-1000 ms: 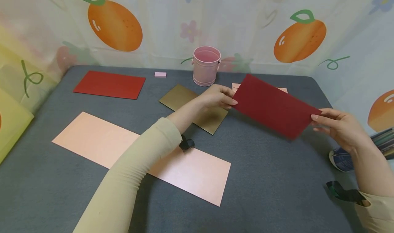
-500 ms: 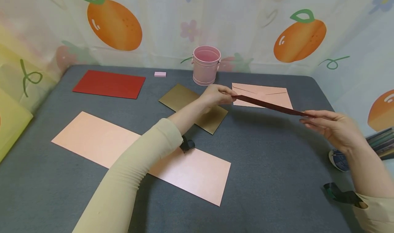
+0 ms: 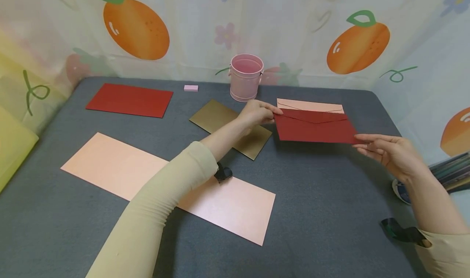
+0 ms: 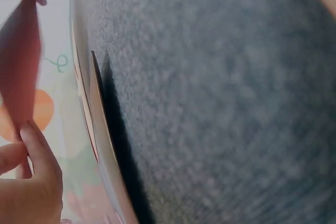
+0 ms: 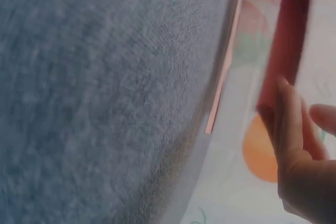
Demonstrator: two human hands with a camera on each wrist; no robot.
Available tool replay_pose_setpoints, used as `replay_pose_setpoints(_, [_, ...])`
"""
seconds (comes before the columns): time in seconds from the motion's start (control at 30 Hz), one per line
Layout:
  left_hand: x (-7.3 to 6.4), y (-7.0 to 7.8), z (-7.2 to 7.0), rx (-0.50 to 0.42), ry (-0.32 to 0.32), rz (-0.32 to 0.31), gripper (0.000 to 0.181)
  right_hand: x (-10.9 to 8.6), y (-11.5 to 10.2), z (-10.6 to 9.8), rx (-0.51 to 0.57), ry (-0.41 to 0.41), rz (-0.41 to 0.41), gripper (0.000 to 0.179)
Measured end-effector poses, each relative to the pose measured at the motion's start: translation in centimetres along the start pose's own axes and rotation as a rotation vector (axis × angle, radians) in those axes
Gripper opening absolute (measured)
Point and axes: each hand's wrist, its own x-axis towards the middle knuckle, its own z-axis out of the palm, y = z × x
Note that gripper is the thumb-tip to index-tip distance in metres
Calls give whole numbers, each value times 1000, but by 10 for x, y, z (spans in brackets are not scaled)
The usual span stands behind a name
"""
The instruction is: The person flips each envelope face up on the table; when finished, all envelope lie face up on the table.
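Observation:
A red envelope [image 3: 312,129] is held above the table between both hands, its flap side facing up toward me. My left hand [image 3: 257,114] pinches its upper left corner. At the lower right corner my right hand [image 3: 389,153] holds it between thumb and fingers. Behind it a peach envelope [image 3: 310,105] lies flap side up, its lower part hidden by the red one. The left wrist view catches the red envelope [image 4: 21,66] edge-on above the fingers. In the right wrist view it appears blurred, as a narrow red strip [image 5: 289,40] beside my fingers.
A gold envelope [image 3: 253,141] and a long peach sheet or envelope [image 3: 227,208] lie partly under my left arm. Another red envelope [image 3: 130,100], a small pink block [image 3: 191,88] and a pink bucket [image 3: 245,80] are farther back. A dark blue pen holder [image 3: 401,190] sits by my right forearm.
Both hands have turned the red envelope over: its plain side showed first, then its thin edge, now its flap side. My right hand has shifted slightly left.

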Motion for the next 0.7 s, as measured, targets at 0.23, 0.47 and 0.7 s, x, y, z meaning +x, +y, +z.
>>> replay_pose_setpoints(0.23, [0, -1, 9, 88, -34, -8, 22, 2, 1, 10, -331, 161, -31, 28])
replay_pose_setpoints(0.47, [-1, -5, 19, 161, -107, -13, 24, 11, 0, 19, -720, 288, 42, 83])
replay_pose_setpoints(0.7, [-2, -11, 29, 195, -133, -20, 41, 12, 2, 17, -937, 308, 120, 85])
